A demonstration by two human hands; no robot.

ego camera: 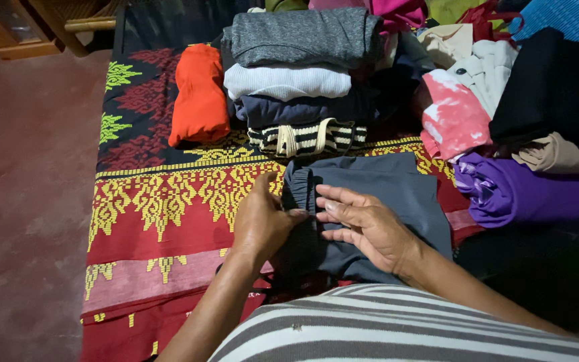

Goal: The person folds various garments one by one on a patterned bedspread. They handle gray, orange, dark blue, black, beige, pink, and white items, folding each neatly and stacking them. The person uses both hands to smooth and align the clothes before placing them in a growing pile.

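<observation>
One grey garment, lying on the red and yellow patterned cloth below a stack of folded clothes. Soft, light, limp, probably non-slip. Left hand pinches its gathered waistband edge; right hand rests flat on top, fingers spread, gripping nothing. Best held at the waistband.

Dark grey-blue fabric garment, partly folded, laid flat.

The soft cloth is spread on a red and yellow patterned woven mat, just below a stack of folded clothes. A gathered, ribbed edge is seen at its left side. Its lower left portion is covered by the left hand and the right hand.
</observation>
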